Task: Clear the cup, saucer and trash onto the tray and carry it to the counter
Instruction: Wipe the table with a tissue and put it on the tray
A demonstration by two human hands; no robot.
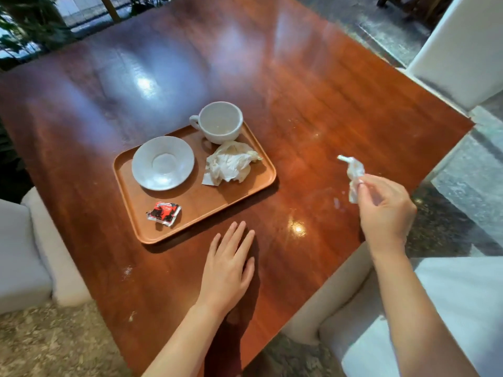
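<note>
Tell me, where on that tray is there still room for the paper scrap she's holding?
Bare tray lies in the near right corner, bordered by the red wrapper, saucer and crumpled napkin. The far end by the cup is crowded.

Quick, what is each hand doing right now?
Left hand: open, flat on the table, holding nothing.
Right hand: fingers pinched on a crumpled white wrapper.

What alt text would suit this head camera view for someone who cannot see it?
A person's right hand holds a crumpled white wrapper above a wooden table; the left hand lies flat. A tray carries a cup, saucer, napkin and red packet.
</note>
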